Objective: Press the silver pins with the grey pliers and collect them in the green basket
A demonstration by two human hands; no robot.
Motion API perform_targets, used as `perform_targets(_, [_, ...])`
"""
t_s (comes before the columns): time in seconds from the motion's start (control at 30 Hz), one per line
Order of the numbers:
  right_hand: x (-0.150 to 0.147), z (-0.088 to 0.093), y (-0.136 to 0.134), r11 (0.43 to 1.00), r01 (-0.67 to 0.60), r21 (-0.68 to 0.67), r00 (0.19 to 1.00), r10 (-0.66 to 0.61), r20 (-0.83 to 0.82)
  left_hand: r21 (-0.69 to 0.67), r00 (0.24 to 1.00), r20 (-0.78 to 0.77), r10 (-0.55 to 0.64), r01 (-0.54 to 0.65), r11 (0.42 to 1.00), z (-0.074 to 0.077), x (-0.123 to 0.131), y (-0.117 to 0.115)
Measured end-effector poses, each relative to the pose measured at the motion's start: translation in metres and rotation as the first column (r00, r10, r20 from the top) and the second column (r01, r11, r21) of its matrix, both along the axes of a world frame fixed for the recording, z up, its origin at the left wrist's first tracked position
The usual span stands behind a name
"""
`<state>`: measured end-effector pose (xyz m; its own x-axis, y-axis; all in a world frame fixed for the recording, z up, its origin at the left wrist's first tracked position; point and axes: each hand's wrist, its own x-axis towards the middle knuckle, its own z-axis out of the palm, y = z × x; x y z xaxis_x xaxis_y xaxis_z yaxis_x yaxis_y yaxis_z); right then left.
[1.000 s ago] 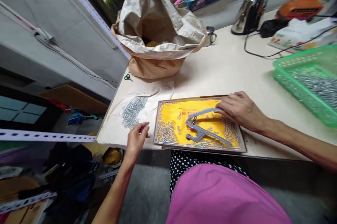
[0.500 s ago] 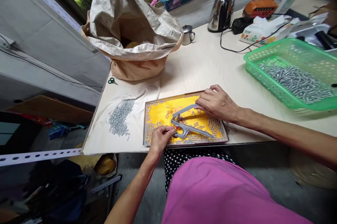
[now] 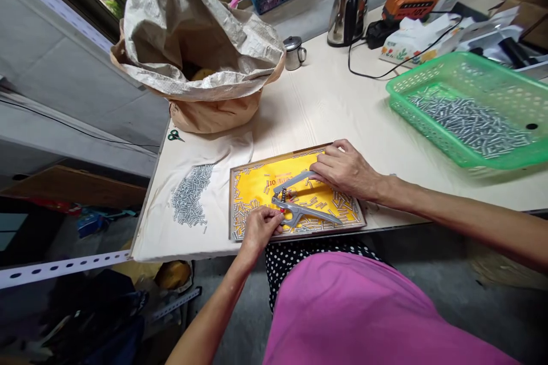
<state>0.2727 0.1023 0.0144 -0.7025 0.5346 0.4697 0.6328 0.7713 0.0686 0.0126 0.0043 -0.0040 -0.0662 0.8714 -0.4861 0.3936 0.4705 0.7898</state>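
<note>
A grey pair of hand pliers [image 3: 317,213] with a spring between its spread handles lies over a shallow yellow-lined tray [image 3: 253,183]. My right hand [image 3: 349,172] grips the end of the upper handle. At the jaw end, my left hand [image 3: 258,229] has thumb and fingertips pinched together beside a small red spot; whatever they hold is too small to make out. Many short silvery metal pins [image 3: 341,203] are scattered in the tray, thickest along its edges. Left of the tray, a heap of similar pins [image 3: 191,196] rests on a pale cloth [image 3: 226,153].
A green basket [image 3: 464,158] of metal pins stands at the right. Behind the tray is a large open sack [image 3: 214,111], with small scissors [image 3: 175,135] near its base. A lidded metal cup [image 3: 293,54], a kettle [image 3: 349,8] and a tissue pack [image 3: 409,42] stand farther back.
The camera view has turned slightly, so the scene sits a little farther left. Both hands keep nearly the same pose at the pliers.
</note>
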Motion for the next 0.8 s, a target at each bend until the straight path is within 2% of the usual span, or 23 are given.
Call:
perform_targets(0.2, [-0.006, 0.001, -0.021, 0.997, 0.053, -0.059, 0.998, -0.051, 0.037, -0.01, 0.999, -0.048, -0.017, 0.016, 1.0, 0.005, 0.001, 0.001])
perform_targets(0.43, [-0.009, -0.011, -0.049, 0.979, 0.086, -0.185, 0.995, -0.076, 0.061, 0.05, 0.992, -0.106, -0.062, 0.068, 0.996, 0.004, -0.002, 0.001])
perform_targets(0.67, [-0.016, -0.011, -0.057, 0.969, 0.12, -0.217, 0.991, -0.102, 0.091, 0.078, 0.991, -0.113, -0.074, 0.083, 0.994, -0.008, -0.008, -0.003])
perform_targets(0.8, [-0.017, -0.013, -0.058, 0.963, 0.118, -0.241, 0.99, -0.097, 0.101, 0.095, 0.992, -0.112, -0.056, 0.067, 0.993, -0.009, -0.008, -0.005])
